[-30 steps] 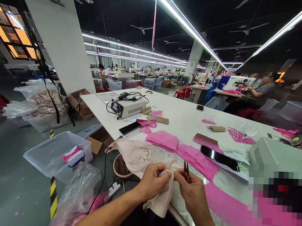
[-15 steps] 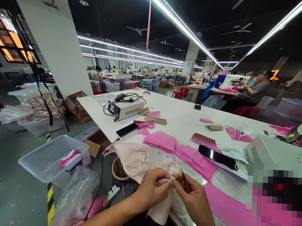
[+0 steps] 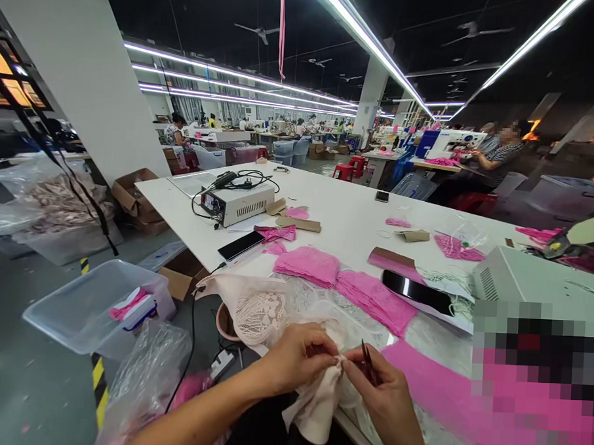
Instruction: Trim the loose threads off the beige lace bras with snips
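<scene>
My left hand (image 3: 297, 357) pinches the top edge of a small cream fabric piece (image 3: 313, 403) that hangs over the near edge of the white table (image 3: 346, 221). My right hand (image 3: 383, 393) is closed round small dark snips (image 3: 368, 361), their tips pointing up, and its fingertips also meet the fabric beside my left hand. Cream lace pieces (image 3: 261, 306) lie just behind my hands. Stacks of pink lace (image 3: 307, 265) sit further back on the table.
A grey power box with cables (image 3: 236, 203), two phones (image 3: 240, 245) (image 3: 416, 292), cardboard scraps and a grey machine (image 3: 531, 278) are on the table. Left on the floor stand a clear plastic bin (image 3: 91, 305), plastic bags and cartons. A person sews at the far right (image 3: 501, 153).
My hands have stayed together on the cream fabric. The snips tilted from upright to leaning. The view has shifted, so the table and everything on it sit a little lefter and higher.
</scene>
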Demonstrator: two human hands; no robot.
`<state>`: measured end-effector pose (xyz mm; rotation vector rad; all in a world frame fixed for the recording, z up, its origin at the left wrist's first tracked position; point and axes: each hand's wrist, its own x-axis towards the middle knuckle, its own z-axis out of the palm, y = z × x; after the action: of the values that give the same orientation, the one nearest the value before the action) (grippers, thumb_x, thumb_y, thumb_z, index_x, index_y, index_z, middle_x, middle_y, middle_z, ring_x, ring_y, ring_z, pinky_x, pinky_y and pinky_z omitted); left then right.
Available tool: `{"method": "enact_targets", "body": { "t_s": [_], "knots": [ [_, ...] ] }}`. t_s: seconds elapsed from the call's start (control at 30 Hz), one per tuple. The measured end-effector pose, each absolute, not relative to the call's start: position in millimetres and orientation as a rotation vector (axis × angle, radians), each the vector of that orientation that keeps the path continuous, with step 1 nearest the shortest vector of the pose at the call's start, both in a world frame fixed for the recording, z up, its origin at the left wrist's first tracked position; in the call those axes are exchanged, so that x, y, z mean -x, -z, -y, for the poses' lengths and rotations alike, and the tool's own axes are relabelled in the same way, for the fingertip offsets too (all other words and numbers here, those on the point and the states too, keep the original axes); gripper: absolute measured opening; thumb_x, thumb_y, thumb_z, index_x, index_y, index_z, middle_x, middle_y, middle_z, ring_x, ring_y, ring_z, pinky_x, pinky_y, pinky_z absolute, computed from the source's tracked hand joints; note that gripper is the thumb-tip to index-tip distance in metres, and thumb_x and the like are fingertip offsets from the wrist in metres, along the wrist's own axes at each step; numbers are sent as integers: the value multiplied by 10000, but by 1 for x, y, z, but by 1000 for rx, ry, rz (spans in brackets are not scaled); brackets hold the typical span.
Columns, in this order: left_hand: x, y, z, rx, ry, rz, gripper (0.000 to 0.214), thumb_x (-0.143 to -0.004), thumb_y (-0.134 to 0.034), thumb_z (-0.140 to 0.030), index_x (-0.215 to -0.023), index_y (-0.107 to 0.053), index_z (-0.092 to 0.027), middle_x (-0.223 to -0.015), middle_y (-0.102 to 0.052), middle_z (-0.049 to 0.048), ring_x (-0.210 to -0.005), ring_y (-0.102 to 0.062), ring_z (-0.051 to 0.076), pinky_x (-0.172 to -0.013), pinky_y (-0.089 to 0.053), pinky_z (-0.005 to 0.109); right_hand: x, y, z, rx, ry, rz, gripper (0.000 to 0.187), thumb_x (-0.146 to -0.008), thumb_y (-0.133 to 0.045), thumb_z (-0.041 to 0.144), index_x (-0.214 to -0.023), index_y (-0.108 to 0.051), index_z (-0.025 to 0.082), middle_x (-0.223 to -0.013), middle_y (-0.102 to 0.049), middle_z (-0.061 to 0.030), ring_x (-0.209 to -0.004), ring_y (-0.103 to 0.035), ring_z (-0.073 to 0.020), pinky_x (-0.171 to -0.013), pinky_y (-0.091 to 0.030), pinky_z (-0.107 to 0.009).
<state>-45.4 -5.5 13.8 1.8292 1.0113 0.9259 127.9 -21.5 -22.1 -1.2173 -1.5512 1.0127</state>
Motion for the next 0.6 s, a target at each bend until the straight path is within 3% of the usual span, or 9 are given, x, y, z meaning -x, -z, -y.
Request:
{"method": "enact_targets", "body": {
  "t_s": [0.2,0.33,0.6],
  "knots": [
    [41,-9,5,-1969,-1024,-950,85,-697,-608,-58,-663,-626,-134,-864,-615,64,-742,-563,133,-600,-413,191,-127,27,24,1239,-1050,1525,274,-780,-593,424,-705,-646,166,-597,-569,5,-523,-452,-134,-484,-356,-232],
    [41,-3,5,-2016,-980,-974,81,-725,-584,-72,-679,-609,-134,-651,-595,9,-604,-519,103,-576,-393,191,-126,23,24,1236,-1006,1555,271,-776,-585,406,-688,-658,160,-573,-563,7,-507,-440,-131,-465,-343,-227],
    [42,-4,8,-2080,-962,-1014,77,-761,-601,-128,-689,-620,-150,-659,-594,16,-645,-528,123,-618,-391,213,-124,13,28,1270,-872,1604,235,-760,-578,338,-625,-658,163,-492,-469,36,-460,-358,-112,-429,-289,-224]
  ]
}}
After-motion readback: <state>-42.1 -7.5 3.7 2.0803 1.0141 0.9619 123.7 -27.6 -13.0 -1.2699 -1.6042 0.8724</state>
